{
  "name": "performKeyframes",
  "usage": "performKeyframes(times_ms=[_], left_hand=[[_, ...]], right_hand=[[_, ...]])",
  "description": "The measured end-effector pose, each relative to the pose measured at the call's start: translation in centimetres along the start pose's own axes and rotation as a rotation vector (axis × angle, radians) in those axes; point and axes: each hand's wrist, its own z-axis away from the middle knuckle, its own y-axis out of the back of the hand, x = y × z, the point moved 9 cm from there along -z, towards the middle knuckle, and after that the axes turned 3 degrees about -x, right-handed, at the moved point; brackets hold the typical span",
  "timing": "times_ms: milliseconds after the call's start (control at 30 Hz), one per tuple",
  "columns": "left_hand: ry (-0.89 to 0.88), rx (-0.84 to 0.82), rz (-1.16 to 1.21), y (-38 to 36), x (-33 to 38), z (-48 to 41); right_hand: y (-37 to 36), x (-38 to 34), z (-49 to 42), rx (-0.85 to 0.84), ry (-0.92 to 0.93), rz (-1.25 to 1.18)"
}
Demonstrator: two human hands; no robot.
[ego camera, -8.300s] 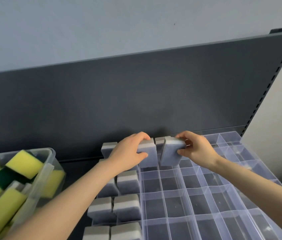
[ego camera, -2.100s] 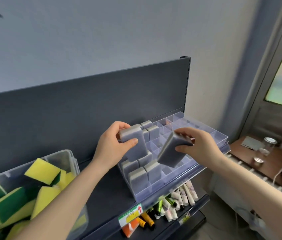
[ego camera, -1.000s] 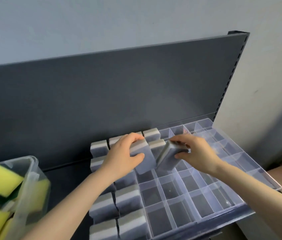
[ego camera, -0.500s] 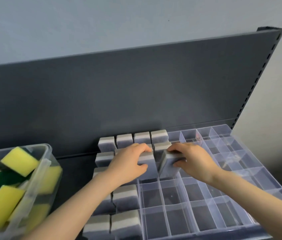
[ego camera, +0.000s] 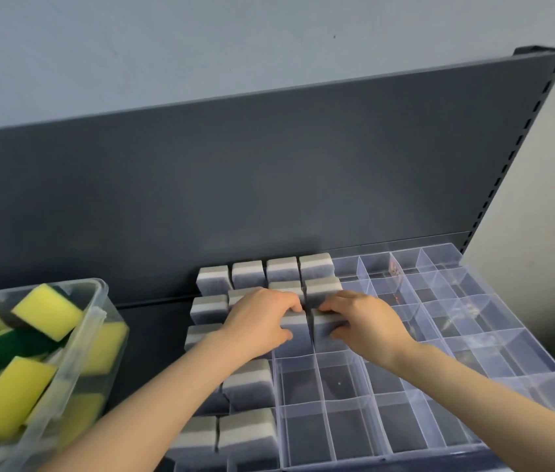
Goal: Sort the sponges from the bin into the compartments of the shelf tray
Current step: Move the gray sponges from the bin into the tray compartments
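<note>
Under both sets of fingers, two grey sponges are being seated side by side in the tray point(ego camera: 494, 338): the left hand point(ego camera: 258, 321) is clamped on one grey sponge point(ego camera: 294, 330) and the right hand point(ego camera: 362, 320) on the other grey sponge point(ego camera: 324, 330). Next, I judge, both grips must let go and reach left to the bin point(ego camera: 88, 338), where yellow-green sponges point(ego camera: 47, 310) wait.

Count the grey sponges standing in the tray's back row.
4. The leftmost grey sponge, then a second, third and fourth, fill the tray's leftmost back compartments; the rest of that row looks empty, none hidden.
</note>
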Motion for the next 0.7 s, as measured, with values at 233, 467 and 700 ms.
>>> performKeyframes(times_ms=[233, 467, 700], left_hand=[[-0.015, -0.012, -0.038, -0.9, 0.4, -0.5], [-0.046, -0.013, -0.055, -0.6, 0.5, -0.1], [-0.033, 0.000, -0.042, 0.3, 0.1, 0.5]], right_hand=[[-0.7, -0.1, -0.1, 0.011, -0.010, 0.012], [-0.5, -0.2, 0.1, 0.010, -0.002, 0.008], [0.7, -0.3, 0.7, 0.010, -0.011, 0.000]])
